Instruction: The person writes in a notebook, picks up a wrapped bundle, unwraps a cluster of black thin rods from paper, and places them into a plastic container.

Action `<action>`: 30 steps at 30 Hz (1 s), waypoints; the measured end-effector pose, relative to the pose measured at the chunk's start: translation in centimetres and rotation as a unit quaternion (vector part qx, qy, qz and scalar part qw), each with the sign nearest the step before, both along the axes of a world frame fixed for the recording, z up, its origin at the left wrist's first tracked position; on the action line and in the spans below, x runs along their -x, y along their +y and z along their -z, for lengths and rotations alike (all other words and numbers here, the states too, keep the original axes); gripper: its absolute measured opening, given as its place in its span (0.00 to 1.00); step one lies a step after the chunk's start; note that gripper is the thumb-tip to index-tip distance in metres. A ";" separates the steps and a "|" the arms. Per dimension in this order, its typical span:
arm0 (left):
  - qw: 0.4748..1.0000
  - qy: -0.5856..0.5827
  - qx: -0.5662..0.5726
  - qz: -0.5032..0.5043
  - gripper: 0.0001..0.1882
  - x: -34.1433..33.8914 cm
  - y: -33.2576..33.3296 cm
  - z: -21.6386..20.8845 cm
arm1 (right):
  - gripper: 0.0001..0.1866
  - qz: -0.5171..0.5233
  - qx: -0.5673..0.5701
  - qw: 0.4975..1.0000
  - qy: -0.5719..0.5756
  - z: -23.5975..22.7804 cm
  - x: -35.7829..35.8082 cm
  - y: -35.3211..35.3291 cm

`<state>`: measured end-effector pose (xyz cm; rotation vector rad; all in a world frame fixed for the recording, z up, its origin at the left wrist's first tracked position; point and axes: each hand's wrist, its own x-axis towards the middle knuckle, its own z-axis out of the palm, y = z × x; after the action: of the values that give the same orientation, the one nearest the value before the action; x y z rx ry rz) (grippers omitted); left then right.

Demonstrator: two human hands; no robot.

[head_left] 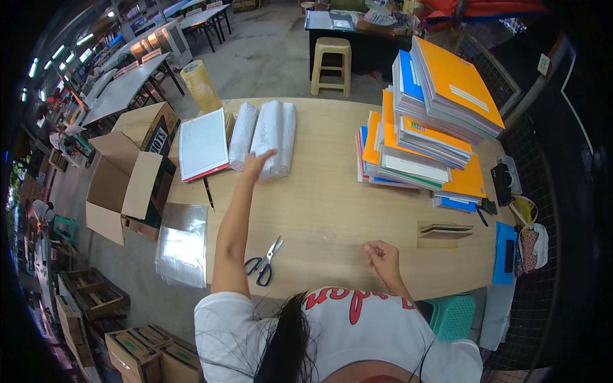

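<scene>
Left hand (258,165) is stretched out at the white wrapped bundles (272,131) on the far left part of the surface (325,185); can't tell if that grip is open or closed. Right hand (384,258) is curled closed near the front edge. The cardboard box (110,186) off to the left has its flaps spread, but its bottom's hidden. Clear plastic sleeves (182,246) lie flat nearby. Wooden crate (94,290) on the floor: contents too murky to make out.

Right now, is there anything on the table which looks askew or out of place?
Yes, the tall stack of books at the right looks askew: its layers are turned at different angles, so their edges do not line up.
</scene>
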<state>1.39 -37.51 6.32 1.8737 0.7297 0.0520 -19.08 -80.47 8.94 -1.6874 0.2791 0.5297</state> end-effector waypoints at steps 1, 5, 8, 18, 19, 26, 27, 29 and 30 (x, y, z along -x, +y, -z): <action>0.996 -0.036 0.084 0.012 0.54 2.0 -2.5 -0.2 | 0.19 -0.058 -0.027 0.994 -0.093 0.0 -0.6 -0.2; 0.926 -0.148 0.293 0.187 0.44 12.9 -9.3 2.0 | 0.47 -0.105 -0.287 0.949 -0.074 1.7 -6.6 2.2; 0.910 -0.044 0.183 0.370 0.40 18.1 -13.3 -0.2 | 0.51 -0.093 -0.414 0.903 -0.059 0.4 -8.9 4.1; 0.882 -0.365 -0.117 0.275 0.20 20.0 -24.3 -9.5 | 0.44 -0.141 -0.236 0.944 -0.182 -0.7 -1.9 0.2; 0.891 -0.363 -0.097 0.256 0.19 20.1 -24.9 -9.7 | 0.44 -0.144 -0.237 0.943 -0.184 -0.7 -1.9 -0.2; 0.840 -0.383 -0.184 0.336 0.18 20.9 -26.7 -13.3 | 0.44 -0.158 -0.053 0.943 -0.289 -1.4 -1.6 -3.1; 0.840 -0.384 -0.179 0.339 0.17 21.0 -27.0 -13.3 | 0.45 -0.170 -0.006 0.945 -0.281 -2.2 -1.4 -3.5; 0.840 -0.384 -0.174 0.342 0.16 21.1 -27.5 -13.4 | 0.44 -0.167 0.033 0.942 -0.289 -2.8 -1.2 -4.0; 0.842 -0.375 -0.176 0.345 0.15 21.0 -27.6 -13.5 | 0.44 -0.164 0.072 0.938 -0.296 -3.0 -1.2 -4.3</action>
<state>-19.65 -65.10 19.77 2.1274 -0.5429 0.4534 -17.91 -84.75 11.92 -1.9637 -0.4171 0.2201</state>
